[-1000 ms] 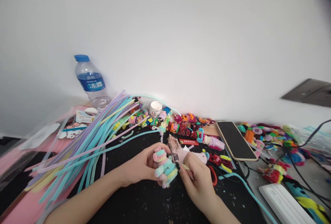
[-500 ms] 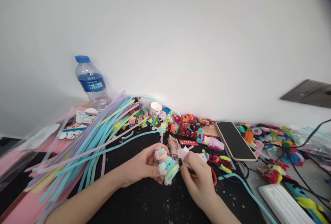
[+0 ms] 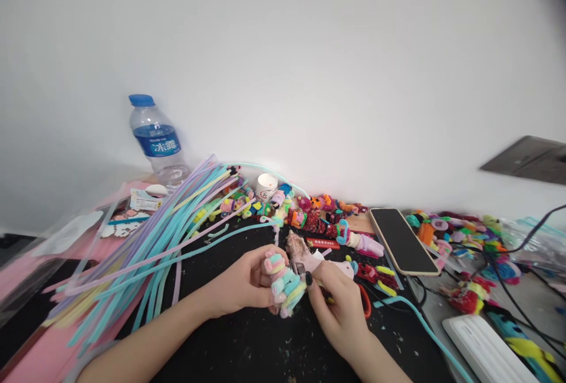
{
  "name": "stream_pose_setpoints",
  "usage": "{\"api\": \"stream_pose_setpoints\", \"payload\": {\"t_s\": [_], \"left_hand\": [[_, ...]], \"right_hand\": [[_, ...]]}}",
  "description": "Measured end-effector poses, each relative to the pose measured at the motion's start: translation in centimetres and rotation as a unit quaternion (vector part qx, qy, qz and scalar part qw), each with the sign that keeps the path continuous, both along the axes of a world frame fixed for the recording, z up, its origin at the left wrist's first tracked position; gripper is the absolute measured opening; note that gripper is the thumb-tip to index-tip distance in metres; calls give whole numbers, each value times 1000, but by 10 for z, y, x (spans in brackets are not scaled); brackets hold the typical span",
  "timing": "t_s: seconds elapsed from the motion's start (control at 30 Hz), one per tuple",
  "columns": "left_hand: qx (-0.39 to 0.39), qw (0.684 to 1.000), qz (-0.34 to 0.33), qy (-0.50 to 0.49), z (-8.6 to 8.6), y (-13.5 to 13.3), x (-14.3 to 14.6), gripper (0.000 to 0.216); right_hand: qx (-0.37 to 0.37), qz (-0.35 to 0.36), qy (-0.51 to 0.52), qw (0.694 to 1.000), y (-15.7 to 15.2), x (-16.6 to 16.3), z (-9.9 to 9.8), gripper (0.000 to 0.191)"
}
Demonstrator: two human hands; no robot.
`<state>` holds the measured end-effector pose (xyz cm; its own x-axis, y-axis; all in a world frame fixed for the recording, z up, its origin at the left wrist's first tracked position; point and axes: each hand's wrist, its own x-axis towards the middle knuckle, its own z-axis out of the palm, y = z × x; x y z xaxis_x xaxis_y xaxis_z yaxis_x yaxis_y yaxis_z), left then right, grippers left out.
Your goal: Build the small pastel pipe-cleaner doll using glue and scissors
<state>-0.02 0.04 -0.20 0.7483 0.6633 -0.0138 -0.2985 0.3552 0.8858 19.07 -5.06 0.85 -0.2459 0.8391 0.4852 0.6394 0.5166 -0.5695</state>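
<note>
In front of me my left hand [image 3: 247, 280] is closed around a small pastel pipe-cleaner figure [image 3: 287, 286] in pink, aqua and yellow. My right hand [image 3: 338, 297] is pinched at the figure's right side. A tiny black spot shows at its fingertips; whether it is a held piece or a nail I cannot tell. Just behind the hands lies what looks like a pink glue gun [image 3: 313, 263] with a crusted tip, partly covered by my right hand. A red scissors-like handle [image 3: 366, 301] peeks out beside that hand.
Long pastel pipe cleaners [image 3: 163, 241] spread across the left. Finished pipe-cleaner figures [image 3: 312, 221] line the wall behind, near a small white cup [image 3: 266, 185]. A water bottle [image 3: 157, 141] stands back left. To the right are a phone [image 3: 403, 241], cables [image 3: 508, 289] and a white power strip-like block [image 3: 484, 347].
Hardly anything moves. The fingers of my right hand shift slightly at the figure's right side, and the figure turns a little in my left hand.
</note>
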Motion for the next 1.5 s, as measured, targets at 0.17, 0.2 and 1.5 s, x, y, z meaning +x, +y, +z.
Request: {"api": "stream_pose_setpoints", "payload": {"t_s": [0.17, 0.2, 1.5], "left_hand": [[19, 1000, 2, 21, -2, 0, -1, 41], [24, 999, 8, 34, -3, 0, -2, 41], [-98, 991, 79, 44, 3, 0, 1, 41]], "right_hand": [[-1, 5, -6, 1000, 0, -2, -1, 20], [1, 5, -8, 1000, 0, -2, -1, 20], [19, -17, 0, 1000, 3, 0, -2, 15]]}}
